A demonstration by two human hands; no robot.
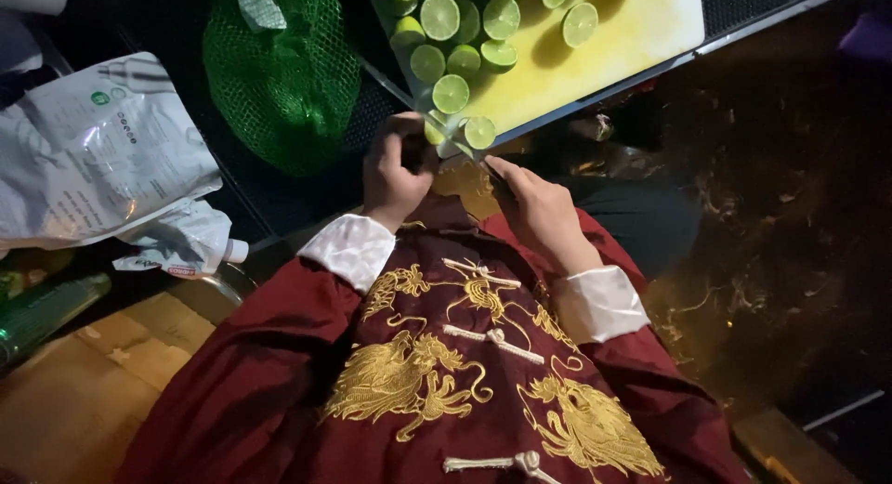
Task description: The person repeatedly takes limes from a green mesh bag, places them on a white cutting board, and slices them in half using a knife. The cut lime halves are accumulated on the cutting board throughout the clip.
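The left hand [395,173] is clenched over a dark handle, probably a knife's, at the near edge of the yellow cutting board [604,52]; the blade itself is too dark to make out. Just beside its knuckles lie two lime halves [479,132], cut faces up, at the corner of the board. The right hand [539,210] lies flat with fingers stretched toward that same corner, fingertips near the lime halves; whether it grips anything cannot be told. Both wrists come out of white cuffs [348,249] on a dark red jacket [465,372] embroidered in gold with knotted cord fastenings.

Farther up the cutting board, many more halved limes [455,33] are heaped together, most with pale green cut faces upward, a few lying apart toward the right. The board rests on a dark table [762,1] with a pale metal edge.

To the left of the board sits a green mesh bag [279,71], bulging, its contents hidden by the netting. Farther left lies a crumpled white plastic pouch [93,154] with a small white cap, and below it a green bottle [46,307] on its side. A wooden floor [84,391] shows at the lower left; the ground at the right is dark and littered with scraps.
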